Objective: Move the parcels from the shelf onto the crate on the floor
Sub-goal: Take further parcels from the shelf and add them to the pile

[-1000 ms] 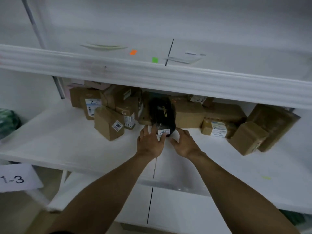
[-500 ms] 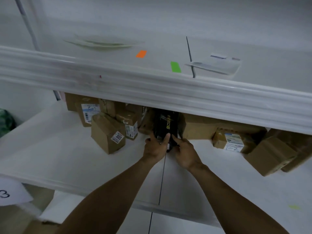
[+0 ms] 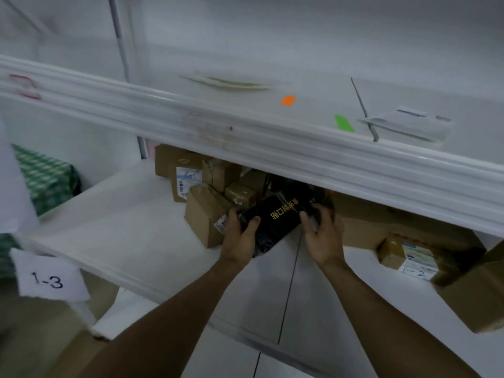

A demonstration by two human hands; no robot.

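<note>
A black parcel (image 3: 278,218) with gold lettering is tilted just above the white shelf (image 3: 131,227), under the upper shelf's front rail. My left hand (image 3: 241,238) grips its lower left end, thumb on top. My right hand (image 3: 323,233) holds its upper right end with curled fingers. Several brown cardboard parcels (image 3: 206,214) are piled at the back of the shelf, behind and beside the black one. The crate is out of view.
The upper shelf's white rail (image 3: 272,148) hangs low over the parcels. More brown boxes (image 3: 409,255) lie at right. A paper tag marked 1-3 (image 3: 47,278) hangs at the left, with a green checked bag (image 3: 46,178) behind it.
Both hands have closed round the black parcel and lifted it off the pile, tilting it and drawing it toward me. The camera has swung left.
</note>
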